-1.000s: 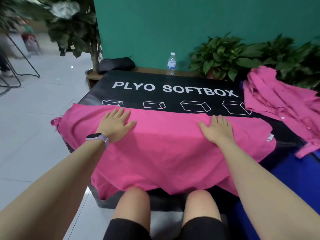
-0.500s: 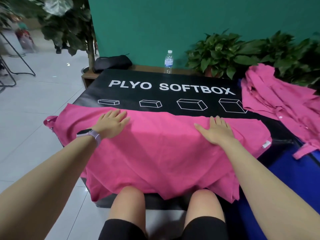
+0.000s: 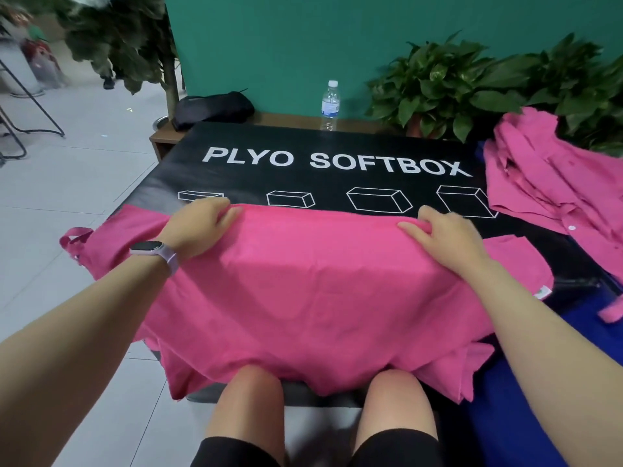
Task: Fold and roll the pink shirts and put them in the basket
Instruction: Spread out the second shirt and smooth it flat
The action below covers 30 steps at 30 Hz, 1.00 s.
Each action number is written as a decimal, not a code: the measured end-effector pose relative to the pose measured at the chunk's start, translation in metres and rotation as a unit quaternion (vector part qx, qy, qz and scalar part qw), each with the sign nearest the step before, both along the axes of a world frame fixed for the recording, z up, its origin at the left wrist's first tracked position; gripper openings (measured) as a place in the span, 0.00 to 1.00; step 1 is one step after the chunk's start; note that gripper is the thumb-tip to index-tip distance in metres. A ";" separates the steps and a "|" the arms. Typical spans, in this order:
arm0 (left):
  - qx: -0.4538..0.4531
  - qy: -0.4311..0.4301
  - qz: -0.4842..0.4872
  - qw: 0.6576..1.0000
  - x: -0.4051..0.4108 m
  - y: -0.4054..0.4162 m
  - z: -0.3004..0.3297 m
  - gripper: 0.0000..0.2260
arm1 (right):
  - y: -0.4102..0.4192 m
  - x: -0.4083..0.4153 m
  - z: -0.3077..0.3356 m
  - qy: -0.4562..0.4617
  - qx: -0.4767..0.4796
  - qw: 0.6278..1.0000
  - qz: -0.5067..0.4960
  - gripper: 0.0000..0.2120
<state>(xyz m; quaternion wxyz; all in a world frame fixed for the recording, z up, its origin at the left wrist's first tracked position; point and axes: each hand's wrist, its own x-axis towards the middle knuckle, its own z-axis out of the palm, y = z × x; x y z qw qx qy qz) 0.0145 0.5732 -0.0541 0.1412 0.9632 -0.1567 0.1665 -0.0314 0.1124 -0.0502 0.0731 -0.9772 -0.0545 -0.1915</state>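
**Both hands gripping far edge of pink shirt, starting the fold/roll**

The pink shirt [image 3: 303, 291] is lying spread across the black soft box [image 3: 337, 146], its near hem hanging off the front edge over the person's knees, one sleeve trailing off to the left. The left hand [image 3: 199, 227] is curling its fingers over the far edge of the cloth, thumb side under, so it is pinching the fabric. The right hand [image 3: 445, 237] is doing the same near the right end of that edge, fingers bent and bunching the cloth into a small ridge. Both hands are closed on fabric, not pressing flat.

More pink shirts [image 3: 556, 183] are sitting in a heap at the box's right side, partly against the potted plants [image 3: 455, 85]. No basket is showing in the head view, so its place cannot be told.

Judgement: the step is likely drawing the far edge toward the body for the first fold or the start of the roll. Doing it well probably means:
- keeping both hands level so the edge is travelling straight, not skewed
- holding light tension between the hands so the middle is not sagging or wrinkling
- tucking the loose left sleeve in before rolling, or the roll is coming out lumpy
- minding the overhanging hem, which could be sliding off the box as the cloth is shifting.

A water bottle [image 3: 331, 106] is standing behind the box, well apart.
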 end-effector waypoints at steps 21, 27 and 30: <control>0.084 -0.020 0.133 0.987 0.102 -0.025 -0.015 0.29 | -0.042 0.096 -0.012 0.026 0.038 0.995 -0.088 0.21; 0.088 -0.037 0.094 0.991 0.083 -0.102 -0.003 0.13 | -0.032 0.096 -0.008 0.080 0.000 0.993 -0.089 0.09; 0.022 0.026 0.027 0.999 0.064 -0.178 -0.009 0.12 | -0.034 0.093 -0.006 0.082 0.003 0.994 -0.067 0.09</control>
